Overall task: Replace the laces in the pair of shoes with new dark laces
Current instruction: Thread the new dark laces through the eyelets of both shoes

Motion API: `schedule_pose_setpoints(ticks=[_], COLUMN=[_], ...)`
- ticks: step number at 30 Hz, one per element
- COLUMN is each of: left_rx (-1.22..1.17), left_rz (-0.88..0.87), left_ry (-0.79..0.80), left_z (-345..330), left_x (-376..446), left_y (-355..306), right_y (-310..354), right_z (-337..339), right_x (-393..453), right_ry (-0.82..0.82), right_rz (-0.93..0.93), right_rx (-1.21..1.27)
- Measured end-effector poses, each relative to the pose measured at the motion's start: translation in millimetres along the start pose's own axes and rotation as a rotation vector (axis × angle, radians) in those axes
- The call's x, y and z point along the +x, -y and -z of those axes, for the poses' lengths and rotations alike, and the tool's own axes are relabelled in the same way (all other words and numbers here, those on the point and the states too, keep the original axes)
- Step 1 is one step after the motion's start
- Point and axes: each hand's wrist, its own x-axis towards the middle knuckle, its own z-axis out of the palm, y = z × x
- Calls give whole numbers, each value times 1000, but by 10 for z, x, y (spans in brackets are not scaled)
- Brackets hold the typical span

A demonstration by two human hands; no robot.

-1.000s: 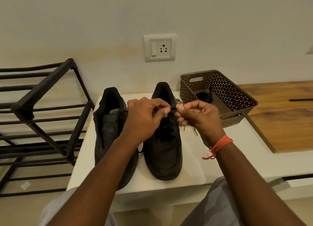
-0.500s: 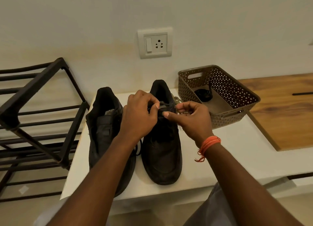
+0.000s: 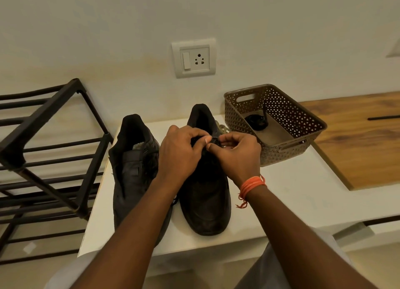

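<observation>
Lowering closer onto shoe (image 3: 205, 202), both hands

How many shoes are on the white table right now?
2. The left shoe stands alone near the rack; the right shoe is beside it, under both hands. None seem hidden.

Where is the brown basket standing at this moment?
In the head view the basket stands on the white table at the right, by the wall, just right of the right shoe, with a dark coiled lace inside.
</observation>
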Motion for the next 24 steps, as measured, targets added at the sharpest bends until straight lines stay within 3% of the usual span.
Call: schedule_pose_setpoints(ticks=[8,16,24], left_rx=[142,-13,-125], left_rz=[38,137,124], left_ry=[10,159,220], left_z=[-37,-42,-73], left_x=[31,119,161], left_y=[25,27,88], right_y=[-13,-42,-94], right_z=[-7,29,55], right_x=[13,40,98], right_ry=[-5,38,126], right_rz=[-9,-37,-70], right_rx=[6,69,145])
